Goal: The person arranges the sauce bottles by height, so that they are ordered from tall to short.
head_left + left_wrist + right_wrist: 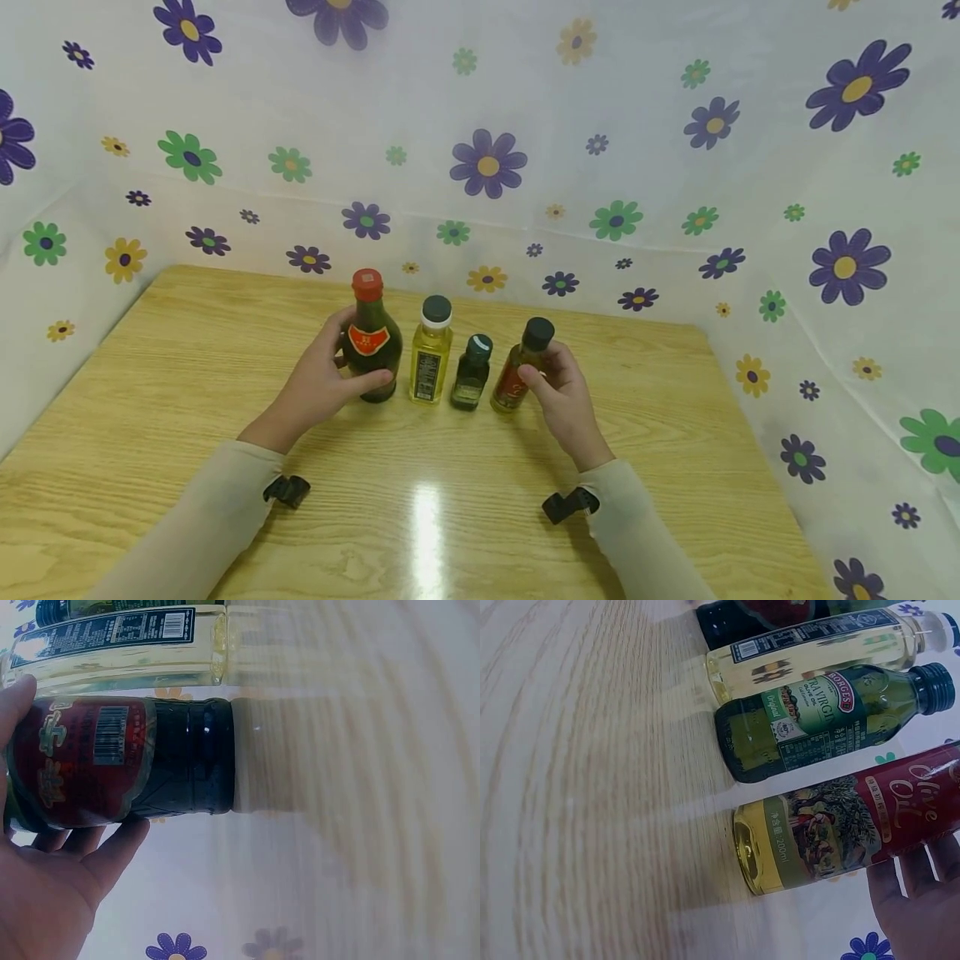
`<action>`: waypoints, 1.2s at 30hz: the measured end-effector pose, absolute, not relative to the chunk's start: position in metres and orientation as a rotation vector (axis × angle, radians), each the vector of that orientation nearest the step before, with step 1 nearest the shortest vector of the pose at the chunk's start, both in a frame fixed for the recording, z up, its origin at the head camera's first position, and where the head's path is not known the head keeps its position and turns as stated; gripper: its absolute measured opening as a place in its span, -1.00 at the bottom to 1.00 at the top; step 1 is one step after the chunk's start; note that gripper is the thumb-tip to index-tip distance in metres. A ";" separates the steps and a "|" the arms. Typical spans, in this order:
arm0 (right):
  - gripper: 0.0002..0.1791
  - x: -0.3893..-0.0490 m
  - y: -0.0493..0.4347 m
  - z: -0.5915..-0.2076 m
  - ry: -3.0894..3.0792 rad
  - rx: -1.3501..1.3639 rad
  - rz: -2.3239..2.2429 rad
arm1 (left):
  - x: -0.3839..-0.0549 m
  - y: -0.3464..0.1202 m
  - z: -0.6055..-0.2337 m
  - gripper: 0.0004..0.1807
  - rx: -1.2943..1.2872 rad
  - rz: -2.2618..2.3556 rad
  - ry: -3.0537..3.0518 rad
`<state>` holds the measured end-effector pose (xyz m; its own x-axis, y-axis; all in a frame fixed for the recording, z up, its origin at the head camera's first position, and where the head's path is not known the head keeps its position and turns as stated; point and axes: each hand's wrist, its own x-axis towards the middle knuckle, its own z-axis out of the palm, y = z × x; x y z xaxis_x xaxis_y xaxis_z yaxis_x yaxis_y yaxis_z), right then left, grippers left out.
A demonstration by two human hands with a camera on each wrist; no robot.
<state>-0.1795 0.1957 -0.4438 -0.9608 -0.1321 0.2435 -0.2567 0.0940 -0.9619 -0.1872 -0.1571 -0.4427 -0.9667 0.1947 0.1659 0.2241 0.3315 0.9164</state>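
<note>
My left hand point(318, 383) is curled round a dark bottle with a red cap point(371, 329), which stands upright at the left end of a row. Its red label point(90, 761) with a barcode faces the left wrist view. On the right, my other hand point(567, 404) holds an olive oil bottle point(508, 387) with a black cap and red label, thumb on the near side. That bottle leans a little in the head view, its base close to the tabletop. Between them stand a clear bottle of yellow oil point(430, 367) and a small green olive oil bottle point(471, 375).
The bottles are on a light wooden table point(420, 450). A white cloth with printed flowers point(525, 108) hangs behind the table and along its sides. Black bands point(287, 492) with small devices sit on both wrists, over pale sleeves point(202, 508).
</note>
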 end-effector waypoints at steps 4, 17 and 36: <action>-0.60 -0.180 0.195 -0.445 -2.235 0.445 1.987 | -0.187 -0.157 -0.443 0.05 -0.405 -1.744 -2.546; -0.59 -0.179 0.195 -0.446 -2.233 0.438 1.974 | -0.188 -0.158 -0.444 0.02 -0.427 -1.687 -2.566; -0.58 -0.178 0.193 -0.445 -2.248 0.383 2.033 | -0.186 -0.150 -0.443 0.15 -0.296 -1.699 -2.601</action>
<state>-0.1784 0.1935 -0.4446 -0.9649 -0.1268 0.2300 -0.2416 0.0843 -0.9667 -0.1861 -0.1504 -0.4432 -0.9818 0.1463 0.1208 0.1695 0.3894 0.9053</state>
